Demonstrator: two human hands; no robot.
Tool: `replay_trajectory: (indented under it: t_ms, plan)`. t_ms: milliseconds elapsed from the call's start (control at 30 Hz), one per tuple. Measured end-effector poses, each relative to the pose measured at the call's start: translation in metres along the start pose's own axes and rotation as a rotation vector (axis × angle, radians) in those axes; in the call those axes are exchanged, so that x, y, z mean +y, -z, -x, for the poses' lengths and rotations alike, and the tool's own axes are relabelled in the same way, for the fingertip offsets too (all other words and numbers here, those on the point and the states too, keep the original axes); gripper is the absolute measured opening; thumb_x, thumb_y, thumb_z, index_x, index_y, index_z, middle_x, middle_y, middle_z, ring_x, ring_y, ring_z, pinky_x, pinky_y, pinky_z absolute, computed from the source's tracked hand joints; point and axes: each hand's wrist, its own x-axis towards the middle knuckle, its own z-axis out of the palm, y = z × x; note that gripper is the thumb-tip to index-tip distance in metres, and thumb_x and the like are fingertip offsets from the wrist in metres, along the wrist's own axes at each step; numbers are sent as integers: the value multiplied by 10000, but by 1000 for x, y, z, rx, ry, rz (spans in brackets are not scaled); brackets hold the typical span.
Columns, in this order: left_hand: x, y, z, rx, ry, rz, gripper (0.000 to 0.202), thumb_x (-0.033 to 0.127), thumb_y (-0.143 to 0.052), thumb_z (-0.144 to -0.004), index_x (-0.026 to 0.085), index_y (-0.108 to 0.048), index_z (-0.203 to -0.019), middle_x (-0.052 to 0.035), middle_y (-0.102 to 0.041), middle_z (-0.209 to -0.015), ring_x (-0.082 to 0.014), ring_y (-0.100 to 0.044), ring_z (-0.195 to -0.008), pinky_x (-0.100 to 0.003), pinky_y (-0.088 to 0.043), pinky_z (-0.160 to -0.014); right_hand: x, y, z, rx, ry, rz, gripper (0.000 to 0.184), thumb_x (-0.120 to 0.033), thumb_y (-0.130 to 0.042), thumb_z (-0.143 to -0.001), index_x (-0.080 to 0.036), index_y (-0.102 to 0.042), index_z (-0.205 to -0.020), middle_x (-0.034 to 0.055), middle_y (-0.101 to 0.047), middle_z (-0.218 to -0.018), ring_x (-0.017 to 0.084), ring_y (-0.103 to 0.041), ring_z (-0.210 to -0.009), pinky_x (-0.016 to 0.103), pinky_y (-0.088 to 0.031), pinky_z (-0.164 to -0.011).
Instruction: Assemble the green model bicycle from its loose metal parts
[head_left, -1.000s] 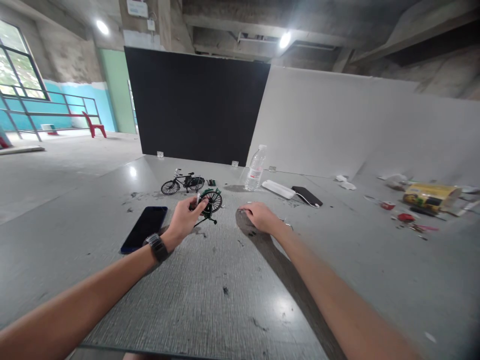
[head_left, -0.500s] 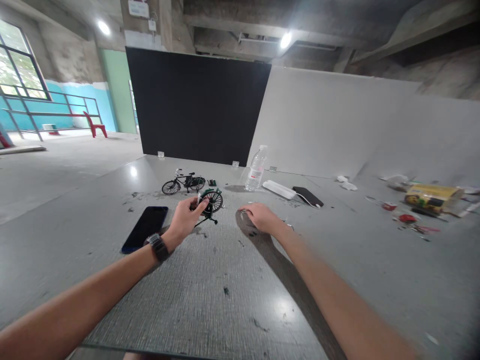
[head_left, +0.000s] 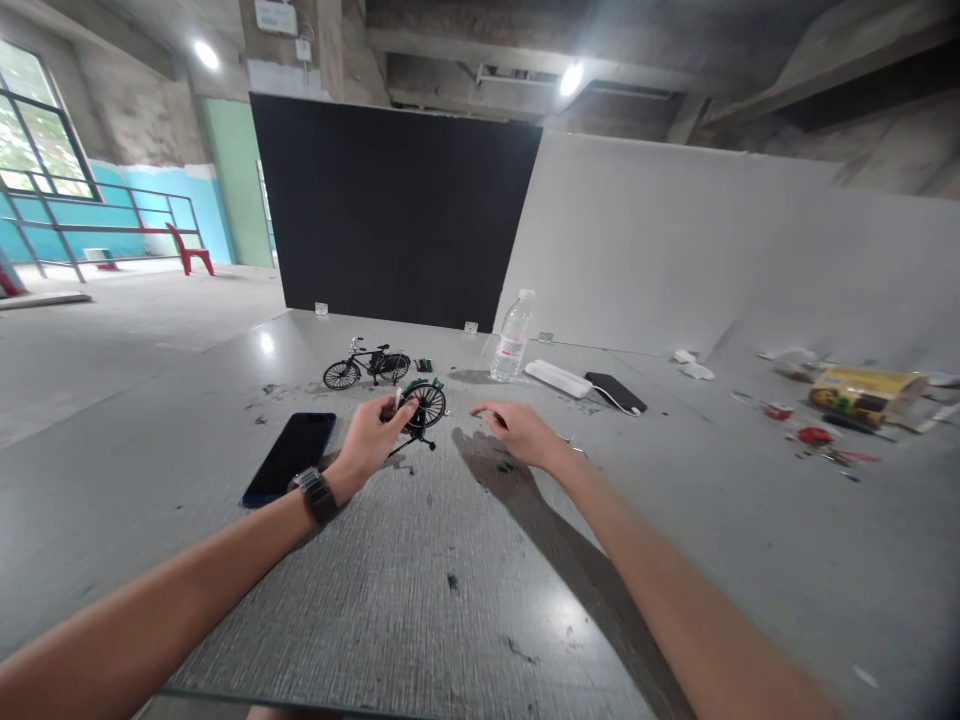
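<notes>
Left hand (head_left: pixel 371 440) pinches green model bicycle (head_left: pixel 422 405) at wheel; right hand (head_left: pixel 521 432) half open, seemingly empty; tight pinch may bend spokes

Part of the small green metal model bicycle (head_left: pixel 425 404) is hidden behind the pinching fingers of the left hand (head_left: pixel 371 440). Whether anything is held in the right hand (head_left: pixel 521 432) cannot be told. The small red scraps (head_left: pixel 810 435) far right are blurred.
</notes>
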Motion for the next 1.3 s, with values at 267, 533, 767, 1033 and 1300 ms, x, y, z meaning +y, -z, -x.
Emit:
replay_trajectory:
  t_ms: [267,533,767,1033,1300]
  plan:
    - [-5,-1,-2,-4,21,30,375,509,-583,-843,142,-644,-792,10,-536,-666,-122,-462,-596,-237,-397,-562,-25,-2,7,-133,50,-75,324,-237,-391,-951,-234,-654,-1140,-13,-542,-596,119,-387,-452,249,-305,-511]
    - [-10,-1,-3,41,0,-36,380,505,-567,-870,145,-640,-773,-17,-589,-670,-137,-518,-600,-235,-407,-538,-64,7,19,15,115,-212,377,-342,-328,-1013,-247,-616,-1237,-12,-565,-625,122,-384,-461,262,-332,-534]
    - [-7,-6,3,76,-31,-142,349,464,-507,-917,161,-603,-773,-12,-596,-663,-142,-519,-591,-237,-354,-540,-93,-3,21,177,58,-224,382,-304,-336,-1006,-225,-607,-1262,5,-579,-679,126,-413,-482,282,-362,-573]
    - [7,-11,13,105,-207,-294,226,336,-472,-970,176,-618,-909,-28,-663,-783,-157,-569,-679,-246,-378,-627,-94,-9,16,265,-17,-314,319,-295,-413,-962,-200,-663,-1136,-4,-572,-610,147,-446,-480,278,-358,-524]
    - [6,-13,14,80,-379,-314,211,236,-442,-986,165,-587,-1122,-102,-683,-1042,-223,-631,-968,-322,-459,-851,-90,-12,14,284,-33,-338,304,-274,-427,-951,-197,-664,-1124,22,-622,-711,148,-505,-546,272,-390,-570]
